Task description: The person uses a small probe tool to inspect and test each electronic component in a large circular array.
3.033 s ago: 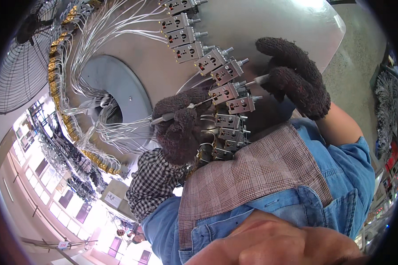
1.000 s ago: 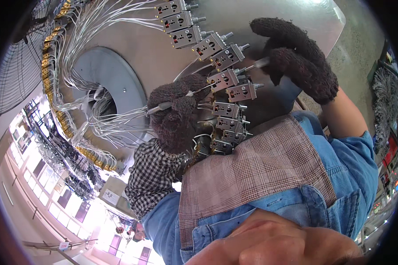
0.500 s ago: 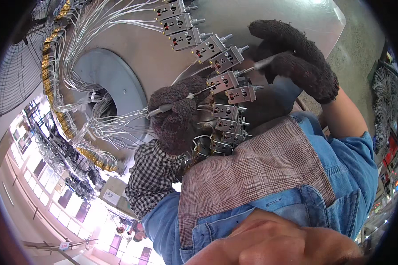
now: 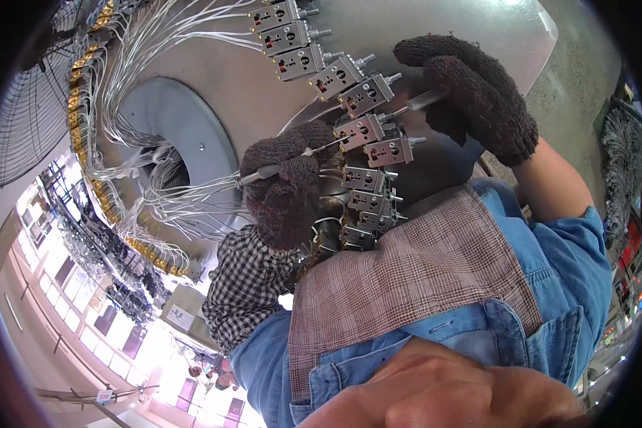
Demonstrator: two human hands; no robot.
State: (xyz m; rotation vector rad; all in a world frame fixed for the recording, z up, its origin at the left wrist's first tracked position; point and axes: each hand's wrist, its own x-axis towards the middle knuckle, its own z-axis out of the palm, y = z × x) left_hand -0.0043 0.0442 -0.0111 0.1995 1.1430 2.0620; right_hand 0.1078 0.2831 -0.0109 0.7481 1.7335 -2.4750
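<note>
Rod: thin metal rod (image 4: pixel 314 148) runs across the grey round panel (image 4: pixel 214 78), between my two gloved hands, just in front of the row of small grey switch units (image 4: pixel 360 132).
Wire bundle: white wires (image 4: pixel 157 192) fan out at the far left from a curved strip of brass terminals (image 4: pixel 85 128); they lie just beside my left glove, and I judge a slip that way could snag or tug one loose.
Left hand: my left hand (image 4: pixel 282 189), in a dark brown knit glove, is closed around the rod's left end, fingers wrapped tight over it.
Left-side risk: the thick knit hides the feel of the metal, so the rod might turn or slide in my fist unnoticed.
Switch units: they sit close-packed in a curved line, shafts pointing outward; the rod touches or nearly touches the middle ones, I cannot tell which, and a sideways push could bend a shaft.
Right hand: my right hand (image 4: pixel 478 96), also gloved, is clamped on the rod's right end.
Right-side risk: uneven pull between hands could flex the thin rod.
</note>
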